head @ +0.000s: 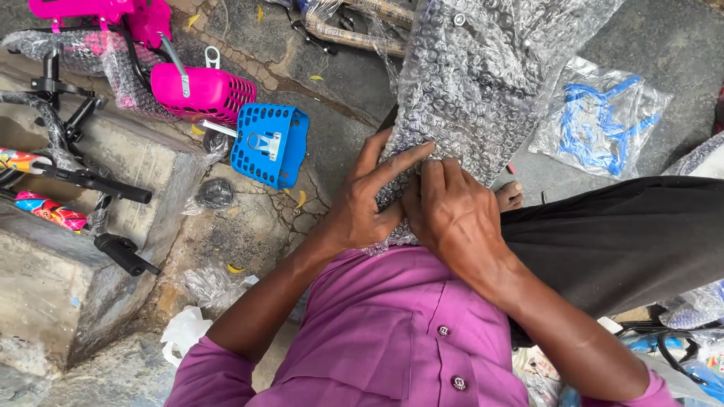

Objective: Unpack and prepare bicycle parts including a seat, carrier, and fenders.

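Picking at a big sheet of clear bubble wrap point(483, 83) with both hands.

Left hand point(366, 200) and right hand point(452, 215) are close together, touching each other, and both pinch the bottom edge of the bubble wrap, which is wound around something long and dark that I cannot make out. The wrap stands up in front of the purple button shirt point(385, 332). To the left of the wrap a blue plastic basket with holes point(270, 145) lies on the cracked grey ground point(256, 218), and a pink plastic basket point(202, 90) sits further left. To the right of the wrap is a clear bag of blue plastic parts point(599, 120). I think the thin wrap could rip if pulled hard, or the wrapped thing could slip down onto the bare foot point(510, 196) just under it.
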